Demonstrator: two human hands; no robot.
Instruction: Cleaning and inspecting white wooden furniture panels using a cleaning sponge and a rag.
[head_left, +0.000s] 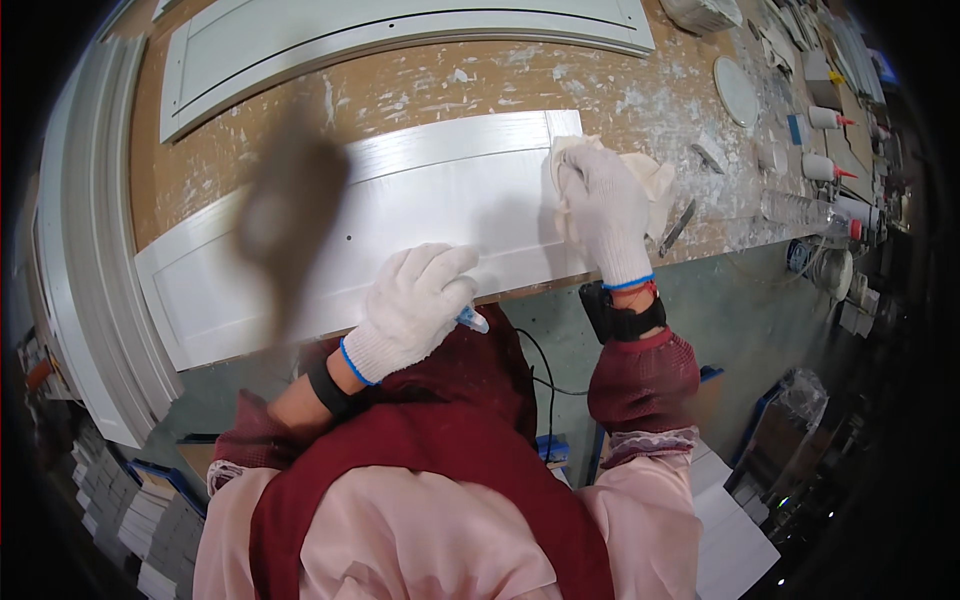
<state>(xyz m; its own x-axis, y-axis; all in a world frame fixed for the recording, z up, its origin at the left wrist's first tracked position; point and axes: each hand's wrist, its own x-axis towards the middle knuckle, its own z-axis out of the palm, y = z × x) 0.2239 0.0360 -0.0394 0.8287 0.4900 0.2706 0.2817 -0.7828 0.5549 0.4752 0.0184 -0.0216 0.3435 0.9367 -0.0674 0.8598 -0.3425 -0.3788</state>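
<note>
RH (603, 205) – cloth (650, 178); btls (822, 118) – contents unclear

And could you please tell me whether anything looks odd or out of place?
White smears mottle the otherwise brown bench top beyond the white panel, and a blurred dark shape, too indistinct to identify, hides part of the panel.

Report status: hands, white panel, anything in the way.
Left hand curled around bluish item. Right hand holds cream cloth at right end of white framed panel. Blurred dark shape hides part of panel.
</note>
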